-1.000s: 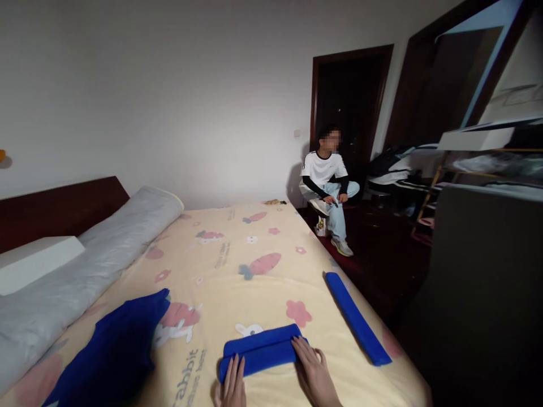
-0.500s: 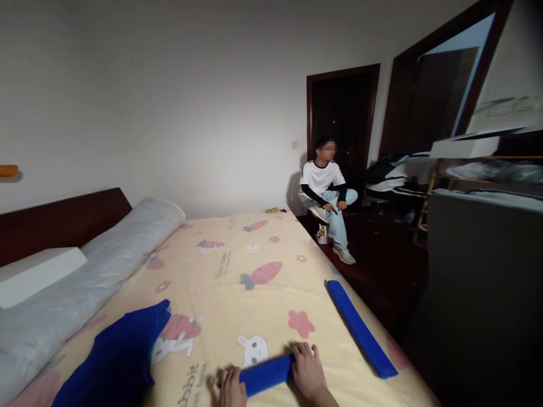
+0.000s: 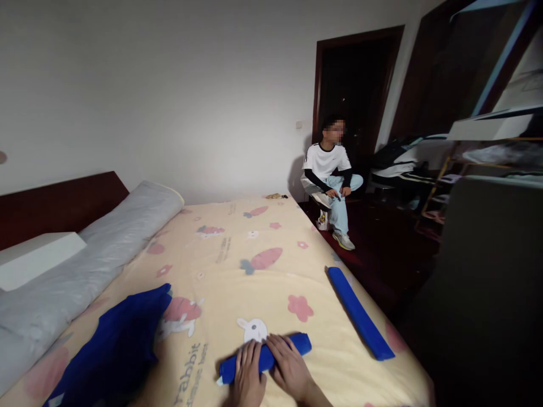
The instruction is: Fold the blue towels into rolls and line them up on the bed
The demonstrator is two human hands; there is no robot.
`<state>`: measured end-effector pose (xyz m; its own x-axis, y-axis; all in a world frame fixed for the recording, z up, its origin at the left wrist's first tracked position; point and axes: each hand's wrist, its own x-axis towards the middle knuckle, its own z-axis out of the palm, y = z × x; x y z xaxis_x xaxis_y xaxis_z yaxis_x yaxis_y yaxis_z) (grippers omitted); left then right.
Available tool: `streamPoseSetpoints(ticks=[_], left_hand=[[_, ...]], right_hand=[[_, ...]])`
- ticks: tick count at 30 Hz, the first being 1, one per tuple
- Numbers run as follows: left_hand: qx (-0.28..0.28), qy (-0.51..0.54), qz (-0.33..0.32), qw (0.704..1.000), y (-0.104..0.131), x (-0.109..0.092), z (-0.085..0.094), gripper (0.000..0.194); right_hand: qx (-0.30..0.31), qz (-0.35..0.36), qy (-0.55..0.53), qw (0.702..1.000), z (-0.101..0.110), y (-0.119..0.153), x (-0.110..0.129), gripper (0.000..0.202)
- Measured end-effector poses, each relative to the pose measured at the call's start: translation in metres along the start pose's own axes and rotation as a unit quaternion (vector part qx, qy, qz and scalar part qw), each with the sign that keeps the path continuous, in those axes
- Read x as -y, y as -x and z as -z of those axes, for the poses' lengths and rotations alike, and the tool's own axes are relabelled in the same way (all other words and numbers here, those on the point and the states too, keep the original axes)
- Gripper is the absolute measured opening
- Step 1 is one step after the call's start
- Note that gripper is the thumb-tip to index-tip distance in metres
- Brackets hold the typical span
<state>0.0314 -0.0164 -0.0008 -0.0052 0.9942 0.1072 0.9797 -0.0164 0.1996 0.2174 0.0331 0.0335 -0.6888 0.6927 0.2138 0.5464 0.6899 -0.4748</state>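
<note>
A short rolled blue cloth (image 3: 300, 343) lies on the patterned bed sheet (image 3: 229, 294) near the front. My left hand (image 3: 249, 370) rests over its left part, and my right hand (image 3: 288, 364) lies on its middle, with the fingers of both stretched across the top. The roll's two ends stick out past my hands. A longer flat blue strip (image 3: 360, 316) lies near the bed's right edge. To the left, a loose, spread blue cloth (image 3: 119, 339) lies in a crumpled heap.
A grey rolled bundle (image 3: 114, 237) and a white box (image 3: 42, 257) lie along the left side by the headboard (image 3: 63, 195). Beyond the bed's right edge a person (image 3: 328, 169) sits by the door. A dark cabinet (image 3: 492, 271) and shelving stand at the right.
My hands have moved from the roll's ends toward its middle and closer together, leaving both ends uncovered. The camera view has tilted slightly downward.
</note>
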Motion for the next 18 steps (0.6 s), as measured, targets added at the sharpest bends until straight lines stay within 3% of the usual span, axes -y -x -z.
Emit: streamPoseSetpoints(ticks=[6, 10, 18], left_hand=[[-0.057, -0.029, 0.001, 0.998, 0.012, 0.022, 0.003, 0.071], [-0.099, -0.054, 0.025, 0.993, 0.019, 0.033, 0.006, 0.060], [-0.065, -0.088, 0.114, 0.987, 0.020, 0.050, 0.010, 0.057]], right_hand=[[-0.046, 0.020, 0.046, 0.998, 0.014, 0.021, -0.035, 0.064], [-0.056, -0.028, 0.065, 0.996, 0.020, 0.031, -0.054, 0.065], [0.005, -0.088, 0.018, 0.996, 0.035, 0.022, -0.059, 0.061]])
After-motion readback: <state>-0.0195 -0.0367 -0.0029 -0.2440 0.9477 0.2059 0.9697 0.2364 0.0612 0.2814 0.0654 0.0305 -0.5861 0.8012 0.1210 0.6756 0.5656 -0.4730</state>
